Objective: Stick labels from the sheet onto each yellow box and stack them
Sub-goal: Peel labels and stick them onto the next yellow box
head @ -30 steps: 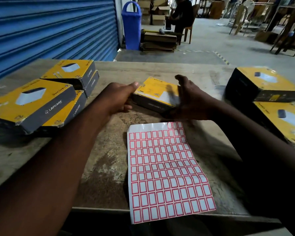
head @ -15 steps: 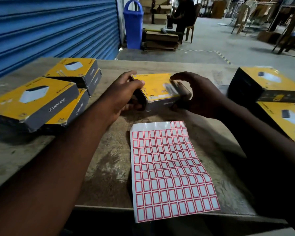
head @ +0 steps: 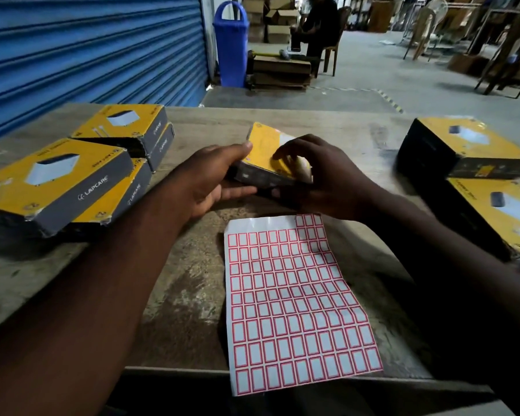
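Cardboard box [head: 264, 145], flat, yellow-topped, tilted: left hand [head: 210, 178] grips edge, right hand [head: 327, 178] clasps other side.

Item: two bare forearms, uncovered as far as the frame edge, one entering from lower left, one from lower right, the right one in deep shadow. Bare left hand [head: 210, 183]; bare right hand [head: 323, 178].

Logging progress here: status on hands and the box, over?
Left hand grips yellow box, tilted. Right hand grips its other side. Label sheet lies nearer, untouched. Nothing blocking.
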Motion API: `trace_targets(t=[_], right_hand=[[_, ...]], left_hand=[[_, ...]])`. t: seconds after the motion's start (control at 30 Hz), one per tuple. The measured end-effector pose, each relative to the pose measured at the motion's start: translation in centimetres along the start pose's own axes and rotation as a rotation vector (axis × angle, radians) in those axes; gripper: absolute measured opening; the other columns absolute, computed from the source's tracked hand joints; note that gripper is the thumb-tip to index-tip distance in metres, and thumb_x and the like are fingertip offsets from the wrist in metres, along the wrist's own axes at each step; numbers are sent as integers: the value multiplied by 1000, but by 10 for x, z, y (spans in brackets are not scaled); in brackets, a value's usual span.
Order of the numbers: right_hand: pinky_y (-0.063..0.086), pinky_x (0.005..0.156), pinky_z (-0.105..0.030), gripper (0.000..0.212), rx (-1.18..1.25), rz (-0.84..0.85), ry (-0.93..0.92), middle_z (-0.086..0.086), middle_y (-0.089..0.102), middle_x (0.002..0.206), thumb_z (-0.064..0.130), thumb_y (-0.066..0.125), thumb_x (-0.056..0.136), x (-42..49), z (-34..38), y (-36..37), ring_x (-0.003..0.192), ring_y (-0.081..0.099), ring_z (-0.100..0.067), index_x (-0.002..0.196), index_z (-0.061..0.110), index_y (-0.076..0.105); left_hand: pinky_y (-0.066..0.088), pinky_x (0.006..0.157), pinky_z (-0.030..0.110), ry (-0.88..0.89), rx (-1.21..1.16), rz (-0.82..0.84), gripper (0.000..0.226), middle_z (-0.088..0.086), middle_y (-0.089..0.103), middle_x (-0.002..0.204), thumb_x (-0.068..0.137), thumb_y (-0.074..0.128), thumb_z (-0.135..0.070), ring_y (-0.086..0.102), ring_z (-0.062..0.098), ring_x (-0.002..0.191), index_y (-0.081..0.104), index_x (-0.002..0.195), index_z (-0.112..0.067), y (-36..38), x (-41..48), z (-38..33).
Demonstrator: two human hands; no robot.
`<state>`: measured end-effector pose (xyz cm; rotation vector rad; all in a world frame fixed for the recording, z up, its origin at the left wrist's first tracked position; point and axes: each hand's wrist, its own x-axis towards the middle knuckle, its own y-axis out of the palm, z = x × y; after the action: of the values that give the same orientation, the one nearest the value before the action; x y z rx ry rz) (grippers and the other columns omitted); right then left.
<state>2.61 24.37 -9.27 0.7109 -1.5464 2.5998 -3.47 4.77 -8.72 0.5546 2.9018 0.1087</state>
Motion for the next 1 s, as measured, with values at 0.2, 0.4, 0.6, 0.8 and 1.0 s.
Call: trace_targets(t=[0.2,0.4,0.6,0.8,1.0], right_hand=[[49,96,-34,47,110,33,23,0,64,121,24,85,75,-2,-9,-9,112,60,-15,118,18,69],[50,98,-38,45,132,47,-11,3,66,121,27,85,74,-1,-5,-6,113,61,-14,116,18,71],[41,80,-11,43,-4,48,-72,7,68,116,39,84,72,0,-3,-4,104,62,-8,110,23,74],[57,70,-26,18,148,-8,7,5,72,93,18,80,78,-3,-3,-11,80,69,-7,95,13,76],[44,48,-23,18,405,227,178,-1,71,70,25,71,88,-3,-1,-29,56,56,-13,88,7,74]], left_hand=[[44,40,17,95,515,-12,30,7,67,72,98,55,-43,62,8,46,54,91,-14,1,-6,6],[44,46,22,190,858,-46,40,7,73,69,98,53,-47,61,9,43,63,89,-9,-13,-3,2],[43,56,24,319,949,-98,33,-2,68,59,94,61,-45,57,5,44,65,78,-16,-19,-4,0],[49,51,26,434,845,133,25,-3,73,68,92,64,-41,62,8,54,72,82,-19,-9,-23,-13],[56,63,34,354,963,432,17,-12,76,87,87,70,-41,73,18,81,77,95,-29,-3,-32,-15]])
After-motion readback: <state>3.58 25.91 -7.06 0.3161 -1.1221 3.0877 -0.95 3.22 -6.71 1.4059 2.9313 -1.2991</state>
